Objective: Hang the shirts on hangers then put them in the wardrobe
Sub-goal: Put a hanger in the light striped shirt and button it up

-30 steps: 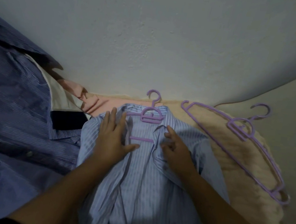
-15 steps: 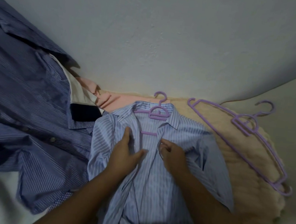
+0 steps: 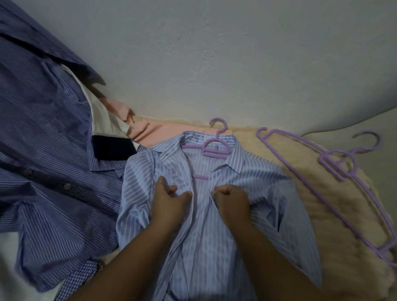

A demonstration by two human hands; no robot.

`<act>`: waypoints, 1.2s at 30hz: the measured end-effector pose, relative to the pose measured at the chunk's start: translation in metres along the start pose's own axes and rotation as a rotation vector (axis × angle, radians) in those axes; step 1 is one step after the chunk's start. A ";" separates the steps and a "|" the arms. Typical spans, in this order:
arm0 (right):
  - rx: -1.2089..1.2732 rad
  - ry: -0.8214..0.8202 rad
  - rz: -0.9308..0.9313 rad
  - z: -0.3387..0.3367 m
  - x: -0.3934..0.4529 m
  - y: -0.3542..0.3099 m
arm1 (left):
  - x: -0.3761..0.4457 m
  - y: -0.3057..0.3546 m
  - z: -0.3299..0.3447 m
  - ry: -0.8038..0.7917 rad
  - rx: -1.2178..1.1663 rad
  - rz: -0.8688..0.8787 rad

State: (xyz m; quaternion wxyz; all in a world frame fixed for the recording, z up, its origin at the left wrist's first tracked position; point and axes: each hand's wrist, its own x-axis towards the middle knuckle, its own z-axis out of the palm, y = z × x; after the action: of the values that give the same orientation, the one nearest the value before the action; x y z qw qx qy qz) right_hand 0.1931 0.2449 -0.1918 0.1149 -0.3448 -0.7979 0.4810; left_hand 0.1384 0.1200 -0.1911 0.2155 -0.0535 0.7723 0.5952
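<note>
Light blue striped shirt (image 3: 220, 229): thin woven cloth, smooth, faintly creased. Lilac hanger (image 3: 214, 147) inside its collar: moulded plastic, slight sheen. Two spare hangers (image 3: 336, 168) right of the shirt: same plastic. Cream blanket (image 3: 335, 219) beneath them: fluffy, matt. Dark blue striped shirt (image 3: 29, 140) left of it: woven cloth. Wall (image 3: 218, 52) behind: matt, rough plaster.

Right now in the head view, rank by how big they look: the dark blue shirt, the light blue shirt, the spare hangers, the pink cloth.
1. dark blue shirt, though nearer and cut off
2. light blue shirt
3. spare hangers
4. pink cloth, mostly hidden
</note>
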 end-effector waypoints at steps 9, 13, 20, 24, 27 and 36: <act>0.175 0.033 0.068 0.000 0.004 -0.003 | 0.016 0.018 -0.004 0.089 -0.239 0.009; 0.329 0.103 0.118 0.002 0.013 -0.015 | 0.023 0.030 -0.006 0.220 -0.293 0.051; 0.553 0.143 0.163 0.005 0.024 -0.031 | 0.039 0.052 -0.005 0.193 -0.210 0.153; 0.532 0.216 0.146 0.005 0.030 -0.037 | 0.045 0.056 -0.006 0.147 -0.130 0.206; 0.497 0.263 0.132 0.007 0.034 -0.038 | 0.044 0.055 -0.005 0.108 -0.112 0.225; 0.253 0.391 -0.031 -0.001 0.036 -0.044 | 0.025 0.059 0.017 -0.022 -0.151 0.169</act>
State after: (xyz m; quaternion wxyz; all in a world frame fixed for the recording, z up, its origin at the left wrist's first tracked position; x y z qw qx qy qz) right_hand 0.1478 0.2566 -0.1594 0.3171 -0.4020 -0.6989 0.4994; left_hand 0.1005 0.1569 -0.1512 0.1686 0.0022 0.7246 0.6682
